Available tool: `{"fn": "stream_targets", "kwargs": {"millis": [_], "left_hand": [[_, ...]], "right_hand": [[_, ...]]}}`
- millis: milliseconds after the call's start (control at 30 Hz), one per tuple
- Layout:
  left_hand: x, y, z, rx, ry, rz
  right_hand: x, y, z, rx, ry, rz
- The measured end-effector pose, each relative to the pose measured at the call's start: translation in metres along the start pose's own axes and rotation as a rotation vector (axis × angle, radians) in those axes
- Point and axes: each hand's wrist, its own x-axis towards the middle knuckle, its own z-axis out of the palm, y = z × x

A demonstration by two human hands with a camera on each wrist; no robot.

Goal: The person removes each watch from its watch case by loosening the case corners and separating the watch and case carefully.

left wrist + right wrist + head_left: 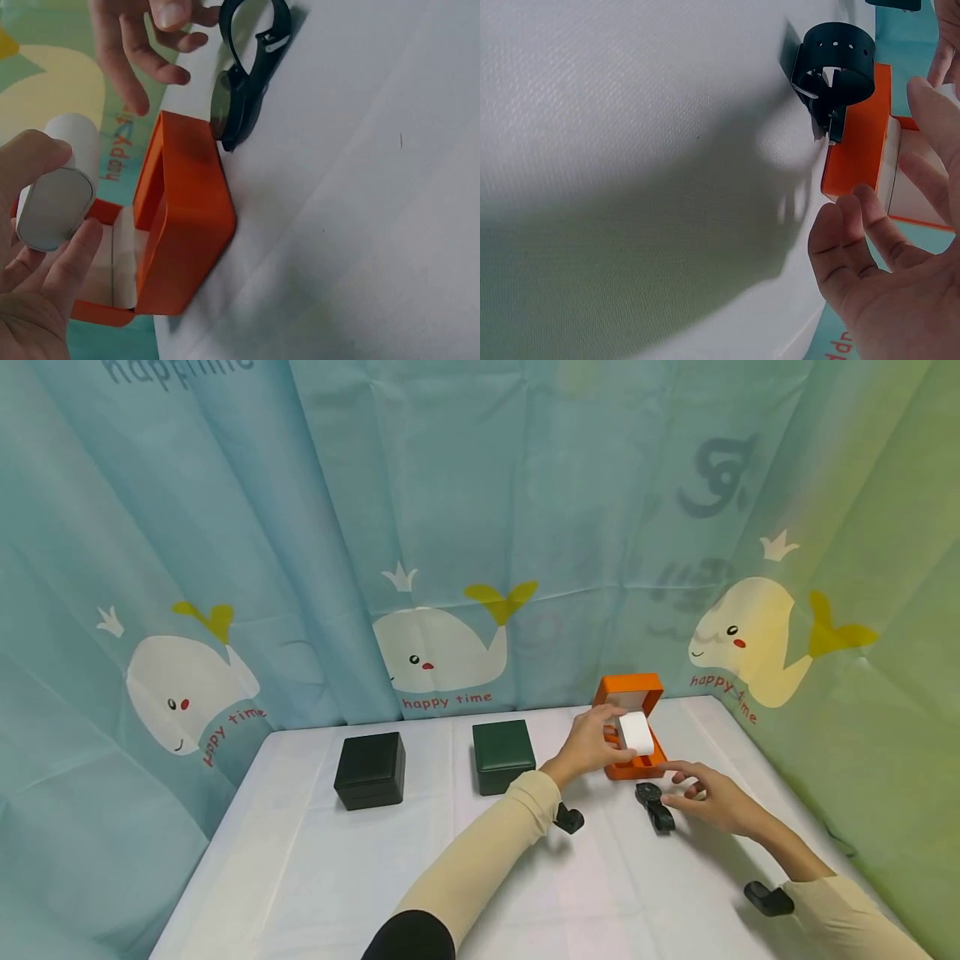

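Left hand [594, 742] grips a white cushion [636, 733] over an open orange box [632, 772]; right hand [714, 799], apart, fingers loose, is beside a black watch [648, 793] at the box's 6 o'clock. Towards 9 o'clock: 1 green box [503, 750], then 1 black box [370, 770].

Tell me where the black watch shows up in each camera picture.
Head: black watch right of centre, lower half, beside the right hand.
Left wrist: black watch at top, around the middle.
Right wrist: black watch upper right.
Shared landmark: the open orange box, next to it in all three.
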Motion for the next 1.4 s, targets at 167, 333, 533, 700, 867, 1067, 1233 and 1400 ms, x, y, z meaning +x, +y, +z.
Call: {"fn": "stream_targets", "kwargs": {"millis": [167, 333, 533, 700, 867, 1067, 1233, 1400], "left_hand": [[0.005, 0.0, 0.0, 0.094, -0.025, 0.026], [0.009, -0.002, 0.002, 0.109, -0.041, 0.005], [0.012, -0.002, 0.003, 0.187, -0.062, -0.045], [0.013, 0.0, 0.004, 0.241, -0.076, -0.077], [0.014, -0.001, 0.008, 0.277, -0.086, -0.083], [0.015, -0.004, 0.011, 0.29, -0.092, -0.083], [0.016, -0.007, 0.013, 0.297, -0.085, -0.062], [0.018, -0.012, 0.016, 0.302, -0.067, -0.032]], "right_hand": [[-0.001, 0.001, -0.002, -0.006, 0.016, -0.007], [-0.002, 0.004, -0.001, -0.018, 0.034, -0.014], [-0.004, 0.004, -0.002, -0.028, 0.064, -0.027], [-0.004, 0.001, -0.003, -0.031, 0.088, -0.048], [-0.006, 0.002, -0.004, -0.026, 0.083, -0.039], [-0.007, 0.003, -0.003, -0.021, 0.079, -0.032], [-0.007, 0.004, -0.002, -0.018, 0.089, -0.047], [-0.006, 0.006, 0.001, -0.014, 0.102, -0.07]]}}
